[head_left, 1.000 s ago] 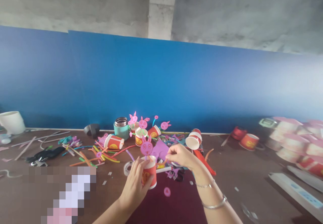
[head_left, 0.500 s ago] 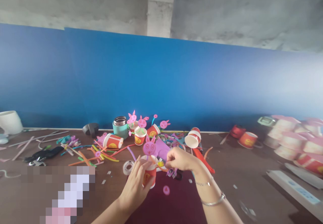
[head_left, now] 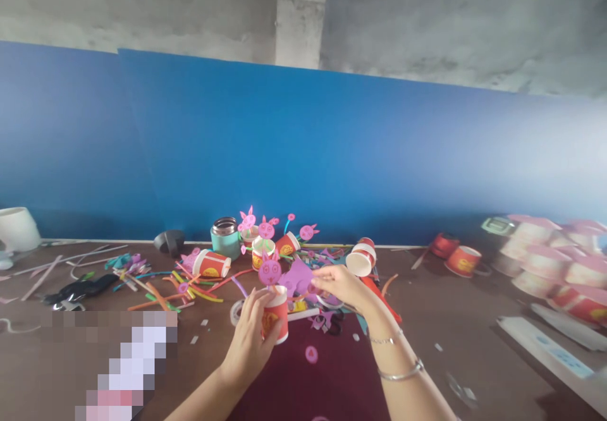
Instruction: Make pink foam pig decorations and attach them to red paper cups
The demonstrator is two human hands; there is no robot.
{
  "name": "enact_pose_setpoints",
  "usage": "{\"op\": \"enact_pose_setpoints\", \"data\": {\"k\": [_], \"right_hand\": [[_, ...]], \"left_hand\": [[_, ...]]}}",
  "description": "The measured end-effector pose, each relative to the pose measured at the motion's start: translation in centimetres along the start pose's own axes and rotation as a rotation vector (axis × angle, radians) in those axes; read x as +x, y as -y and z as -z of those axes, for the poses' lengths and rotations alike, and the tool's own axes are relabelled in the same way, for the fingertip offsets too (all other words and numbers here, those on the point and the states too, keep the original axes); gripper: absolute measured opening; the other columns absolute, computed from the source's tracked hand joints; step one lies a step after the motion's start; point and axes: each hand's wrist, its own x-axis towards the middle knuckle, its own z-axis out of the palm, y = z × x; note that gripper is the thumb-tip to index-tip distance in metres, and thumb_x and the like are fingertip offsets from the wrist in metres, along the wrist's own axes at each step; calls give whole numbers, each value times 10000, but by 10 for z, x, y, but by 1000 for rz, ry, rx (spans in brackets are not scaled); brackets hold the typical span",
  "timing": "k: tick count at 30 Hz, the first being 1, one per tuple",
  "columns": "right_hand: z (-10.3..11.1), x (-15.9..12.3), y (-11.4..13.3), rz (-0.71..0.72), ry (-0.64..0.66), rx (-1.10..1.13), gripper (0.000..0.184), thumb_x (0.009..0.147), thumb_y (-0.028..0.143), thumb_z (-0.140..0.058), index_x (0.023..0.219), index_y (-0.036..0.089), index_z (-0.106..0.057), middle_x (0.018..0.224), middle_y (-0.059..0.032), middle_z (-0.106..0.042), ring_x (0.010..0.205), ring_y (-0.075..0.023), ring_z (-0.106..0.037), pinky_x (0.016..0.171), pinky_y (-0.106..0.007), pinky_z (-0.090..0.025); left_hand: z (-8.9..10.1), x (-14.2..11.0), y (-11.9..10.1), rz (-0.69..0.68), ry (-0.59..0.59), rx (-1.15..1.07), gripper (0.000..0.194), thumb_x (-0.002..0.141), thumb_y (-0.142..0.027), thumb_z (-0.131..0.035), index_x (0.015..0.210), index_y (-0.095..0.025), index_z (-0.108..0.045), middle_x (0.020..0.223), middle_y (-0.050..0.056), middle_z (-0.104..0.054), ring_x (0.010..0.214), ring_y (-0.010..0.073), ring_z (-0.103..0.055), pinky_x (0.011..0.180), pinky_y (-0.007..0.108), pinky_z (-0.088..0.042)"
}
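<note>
My left hand (head_left: 251,326) is wrapped around a red and white paper cup (head_left: 279,320) standing upright on the dark red mat (head_left: 327,377). A pink rabbit-face cutout (head_left: 270,272) rises at the cup's rim. To the right of the cup, my right hand (head_left: 339,285) is closed in a pinch at the end of a thin orange strip (head_left: 298,297) that reaches from the rim. A small pink piece shows at those fingertips, too small to make out well. Behind the hands lies a purple sheet (head_left: 296,277). A pink disc (head_left: 312,354) rests on the mat.
A tape roll (head_left: 237,312) lies left of the cup. Behind are decorated cups (head_left: 263,253), a teal jar (head_left: 225,237) and colourful strips (head_left: 190,285). Stacked cups (head_left: 545,263) and a power strip (head_left: 545,345) are at right. A blue partition (head_left: 284,143) stands behind.
My right hand has moved slightly up, away from the tabletop. The cup in my left hand has turned and shifted a little left, along with its rabbit face.
</note>
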Motion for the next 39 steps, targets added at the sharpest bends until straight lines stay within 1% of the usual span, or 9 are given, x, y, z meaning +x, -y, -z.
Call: {"op": "enact_pose_setpoints", "data": {"k": [2,4,7,9,17,23,26,33,39], "right_hand": [[3,-2,-2,-22,-70,-44,372,761,325,-565,1059,130,-675,722,-48,-721,604,-162,-624,551,-223,-431],[5,-8,-3,-25,-68,-187,257,749,246,-540,900,137,-718,677,-45,-711,609,-159,-620,544,-216,-411],[-2,-23,-2,-53,148,-380,155,669,163,-565,629,166,-715,592,-25,-686,579,-151,-612,502,-207,-367],[-14,-34,-1,-67,257,-420,125,608,179,-644,693,203,-733,632,-4,-698,572,-150,-609,483,-209,-345],[-56,-53,-9,25,168,-526,105,574,211,-741,671,235,-708,676,-3,-686,632,-165,-591,520,-237,-317],[-50,-48,-11,-38,194,-178,65,575,175,-735,586,189,-673,543,21,-623,519,-123,-531,460,-212,-312],[-39,-44,-8,-17,162,134,71,628,214,-710,642,167,-659,548,29,-608,509,-99,-500,475,-196,-337],[-17,-38,-19,22,21,380,203,720,354,-659,698,153,-646,586,11,-605,528,-112,-516,514,-218,-377],[-24,-20,-58,72,-323,-258,78,677,179,-624,703,169,-696,844,-86,-675,850,-244,-595,787,-349,-430]], "left_hand": [[0,1,3,45,9,-23,402,840,-173,-495,1232,-195,-412,1197,140,-543,1161,264,-506,960,450,-428],[0,2,4,88,31,-40,412,851,-184,-493,1253,-200,-404,1249,143,-501,1196,259,-471,978,436,-415],[-2,2,5,117,64,-20,465,857,-223,-510,1302,-207,-378,1296,139,-466,1232,263,-431,999,448,-394],[-4,1,5,116,82,15,511,858,-256,-518,1339,-212,-351,1311,136,-464,1248,274,-413,1012,473,-375],[-4,4,4,38,84,111,539,888,-298,-480,1383,-191,-297,1363,149,-434,1298,283,-359,1073,547,-265],[7,4,-16,-124,58,89,468,872,-227,-508,1323,-209,-383,1321,134,-490,1288,281,-382,1070,517,-298],[3,7,-34,-169,200,-20,512,867,-239,-522,1352,-207,-360,1310,139,-515,1243,261,-451,999,423,-424],[-41,29,-64,286,265,-418,201,832,-171,-466,965,-179,-617,916,102,-691,857,238,-663,757,362,-531],[-77,20,-73,767,275,-943,220,793,-384,-481,825,-167,-495,652,16,-593,441,135,-569,356,205,-388]]}}
